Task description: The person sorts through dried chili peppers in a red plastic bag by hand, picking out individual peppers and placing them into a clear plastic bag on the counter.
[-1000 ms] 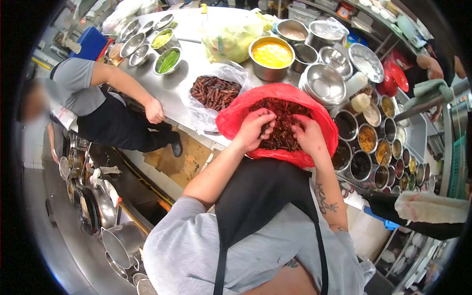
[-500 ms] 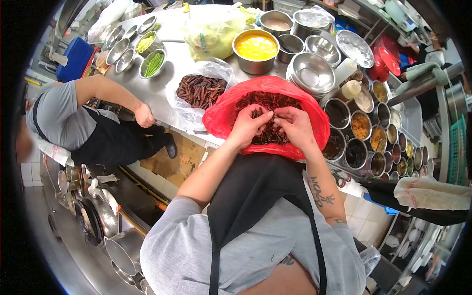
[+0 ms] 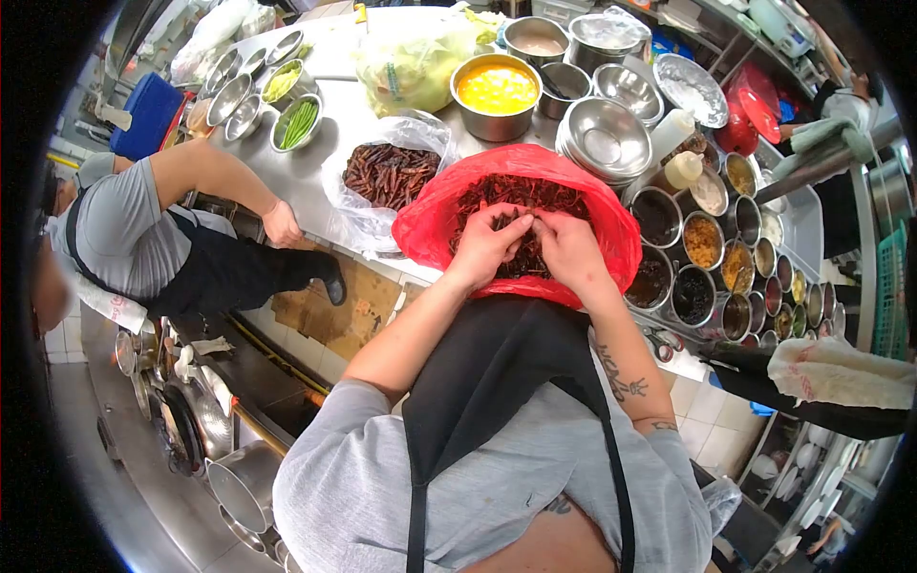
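A red plastic bag (image 3: 420,234) lies open in front of me, with dark red dried chilies (image 3: 511,196) inside. My left hand (image 3: 487,246) and my right hand (image 3: 573,253) meet over the bag's mouth, fingertips pinched together. Between them they grip what looks like a dried chili, mostly covered by the fingers. To the left, a clear plastic bag (image 3: 334,186) holds longer, whole dried chilies (image 3: 392,175).
Behind the bags stand a pot of yellow liquid (image 3: 497,124) and stacked metal bowls (image 3: 611,172). Several seasoning containers (image 3: 702,244) line the right side. A bowl of green beans (image 3: 298,124) is at the left, near a co-worker's hand (image 3: 282,224).
My hands have drawn closer together, fingertips now touching, and the right hand has turned inward. A person at the left has shifted slightly.
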`<action>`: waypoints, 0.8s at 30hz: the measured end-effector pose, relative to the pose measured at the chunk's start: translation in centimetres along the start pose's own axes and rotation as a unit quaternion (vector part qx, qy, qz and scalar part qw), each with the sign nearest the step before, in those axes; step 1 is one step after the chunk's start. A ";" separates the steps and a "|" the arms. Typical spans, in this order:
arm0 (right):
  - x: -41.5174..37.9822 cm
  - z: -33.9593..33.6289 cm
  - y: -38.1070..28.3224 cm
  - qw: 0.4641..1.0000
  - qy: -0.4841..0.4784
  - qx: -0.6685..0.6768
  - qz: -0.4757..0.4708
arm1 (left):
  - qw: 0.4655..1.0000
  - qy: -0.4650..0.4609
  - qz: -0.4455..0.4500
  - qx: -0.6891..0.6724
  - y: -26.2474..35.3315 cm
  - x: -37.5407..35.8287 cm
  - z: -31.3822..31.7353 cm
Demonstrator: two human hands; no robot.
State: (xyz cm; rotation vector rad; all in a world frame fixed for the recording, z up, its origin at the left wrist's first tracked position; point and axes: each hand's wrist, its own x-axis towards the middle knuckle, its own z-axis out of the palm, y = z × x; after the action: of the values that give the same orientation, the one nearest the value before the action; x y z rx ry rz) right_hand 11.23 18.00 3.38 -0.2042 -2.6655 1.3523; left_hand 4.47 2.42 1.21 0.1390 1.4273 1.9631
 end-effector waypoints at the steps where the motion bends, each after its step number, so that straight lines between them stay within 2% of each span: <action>1: -0.1 0.0 -0.2 1.000 -0.018 0.012 0.014 | 1.000 -0.002 0.002 0.009 -0.1 0.0 0.2; 3: -0.4 0.2 -0.6 0.997 -0.054 0.036 0.043 | 1.000 -0.009 -0.010 0.016 0.1 0.1 0.0; 4: -0.5 0.3 -0.8 0.995 -0.042 0.085 0.017 | 1.000 -0.011 -0.016 0.019 0.1 0.1 -0.1; 7: -0.4 0.1 -0.7 0.995 -0.023 0.089 0.040 | 0.999 0.003 0.007 0.036 0.5 -0.3 0.3; 10: -0.3 0.5 0.1 0.994 0.058 0.092 0.021 | 1.000 0.011 0.011 0.027 0.6 -0.6 0.7; 13: -0.3 -0.2 -0.5 0.995 0.066 0.068 0.007 | 0.998 0.005 0.022 0.054 0.7 -0.4 0.5; 16: -0.3 0.5 0.4 0.978 0.062 0.195 0.033 | 0.998 -0.018 0.013 0.063 0.9 -0.2 -0.2; 19: -0.1 0.3 0.5 0.959 0.041 0.266 0.088 | 0.999 -0.011 0.003 0.052 0.9 -0.3 -0.2; 22: 0.0 0.5 0.7 0.970 0.056 0.227 0.069 | 0.996 -0.020 0.022 0.083 0.3 -0.3 -0.5; 24: -0.1 0.1 0.2 0.965 0.031 0.243 0.095 | 0.995 -0.021 0.032 0.095 0.1 -0.2 -0.7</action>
State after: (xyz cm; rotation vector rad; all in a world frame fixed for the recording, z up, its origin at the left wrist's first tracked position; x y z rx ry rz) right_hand 11.37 18.03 3.19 -0.4391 -2.2187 1.9693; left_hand 4.29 1.72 1.09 0.3129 1.5991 1.8601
